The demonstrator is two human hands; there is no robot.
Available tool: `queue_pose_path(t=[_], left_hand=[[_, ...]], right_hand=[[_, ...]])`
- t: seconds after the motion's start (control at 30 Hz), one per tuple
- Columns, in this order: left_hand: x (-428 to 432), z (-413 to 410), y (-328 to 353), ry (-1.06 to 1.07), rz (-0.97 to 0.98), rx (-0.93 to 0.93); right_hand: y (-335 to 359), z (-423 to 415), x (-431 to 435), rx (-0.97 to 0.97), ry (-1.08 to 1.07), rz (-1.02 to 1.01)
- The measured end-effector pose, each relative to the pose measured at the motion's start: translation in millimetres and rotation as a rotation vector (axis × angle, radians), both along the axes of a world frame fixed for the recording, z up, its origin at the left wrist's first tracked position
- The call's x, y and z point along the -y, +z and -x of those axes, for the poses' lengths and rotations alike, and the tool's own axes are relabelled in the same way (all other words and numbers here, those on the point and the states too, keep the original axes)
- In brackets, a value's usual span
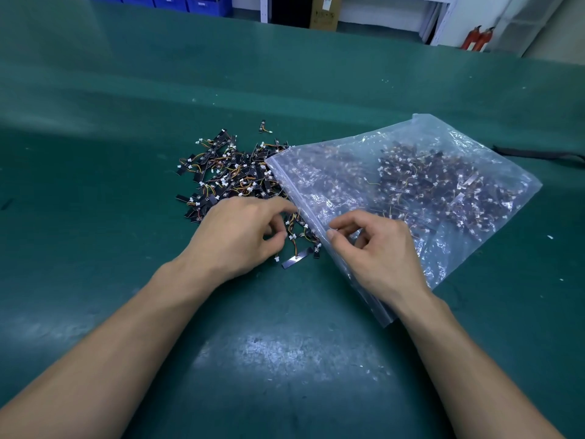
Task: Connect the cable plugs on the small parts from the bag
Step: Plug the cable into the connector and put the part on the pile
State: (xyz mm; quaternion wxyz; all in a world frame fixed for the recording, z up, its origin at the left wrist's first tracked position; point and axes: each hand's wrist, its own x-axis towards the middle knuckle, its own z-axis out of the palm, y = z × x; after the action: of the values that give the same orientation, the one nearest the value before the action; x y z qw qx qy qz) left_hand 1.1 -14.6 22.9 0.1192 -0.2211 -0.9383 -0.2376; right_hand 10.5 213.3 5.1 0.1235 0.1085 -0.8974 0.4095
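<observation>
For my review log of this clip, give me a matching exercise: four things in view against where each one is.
Things: 1 plastic bag; 2 loose parts pile; 3 red extinguishers; 4 blue bins.
Places: A far left, beyond the table; B under the right hand; C far right, beyond the table; D at the left hand's fingertips.
Pairs: 1-B; 2-D; 3-C; 4-A.

Background, as I view it: worn green tabletop (285, 359); blue bins (177, 2) beyond its far left edge; cardboard box (325, 12) beside a white shelf post (265, 7); two red fire extinguishers (478, 38) far right.
</observation>
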Motion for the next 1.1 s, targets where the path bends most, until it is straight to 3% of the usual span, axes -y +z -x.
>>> queue_pose_path(t=[0.2, 0.47, 0.77, 0.93, 1.1], left_hand=[[-2, -3, 3, -0.002, -0.227, -0.120], [-12, -14, 6, -0.191, -0.477, -0.064], [-17, -14, 4, -0.175, -0.775, 0.164], [-20, -11, 0, -0.125, -0.865, 0.191], [-14, -11, 2, -0.088, -0.742, 0.174]], right_hand=[[4, -3, 4, -0.097, 0.061, 0.048], [9, -7, 10, -0.206, 0.256, 0.133], [12, -8, 8, -0.137, 0.234, 0.214], [13, -9, 9, -0.014, 0.203, 0.326], [17, -6, 9, 0.053, 0.131, 0.558]])
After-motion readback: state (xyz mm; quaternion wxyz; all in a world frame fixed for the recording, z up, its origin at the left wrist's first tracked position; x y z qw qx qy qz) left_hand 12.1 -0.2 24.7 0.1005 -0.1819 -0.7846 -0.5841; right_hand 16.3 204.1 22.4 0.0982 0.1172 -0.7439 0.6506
